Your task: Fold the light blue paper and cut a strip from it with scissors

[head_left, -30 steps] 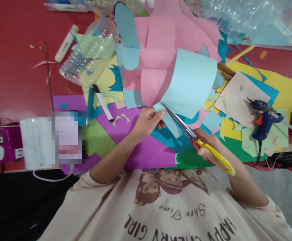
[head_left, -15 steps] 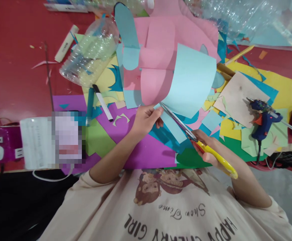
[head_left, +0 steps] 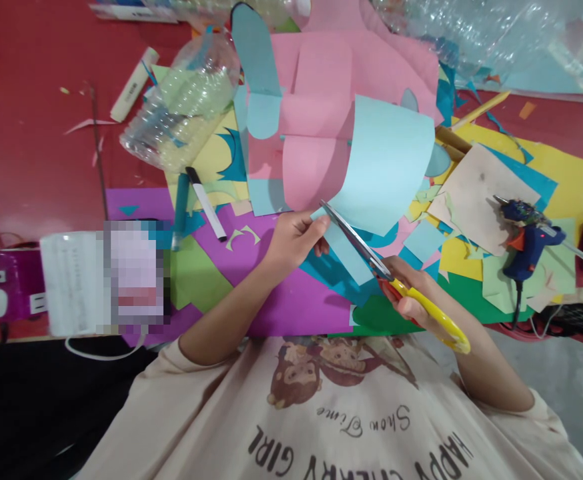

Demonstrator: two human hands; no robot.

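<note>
My left hand [head_left: 299,241] pinches the near left corner of a light blue sheet of paper [head_left: 390,163]. My right hand [head_left: 411,287] is wrapped round the yellow handle of a pair of scissors [head_left: 359,248]. The blades lie along the sheet, their tips beside my left thumb, and look nearly closed. On the near side of the blades a light blue strip [head_left: 354,255] hangs down; whether it is fully cut through there I cannot tell. Behind the sheet lies a pink paper shape [head_left: 316,117] with light blue pieces on it.
A blue glue gun [head_left: 529,247] rests at the right on paper scraps. To the left are a black-capped marker [head_left: 206,203], a teal marker [head_left: 180,212] and a clear plastic bottle [head_left: 184,107]. Purple paper [head_left: 291,303] lies under my forearm. A purple socket box [head_left: 6,287] stands far left.
The scissors and my right hand have shifted very slightly to the left. The far edge of the light blue sheet has dipped a little. My left hand keeps its pinch.
</note>
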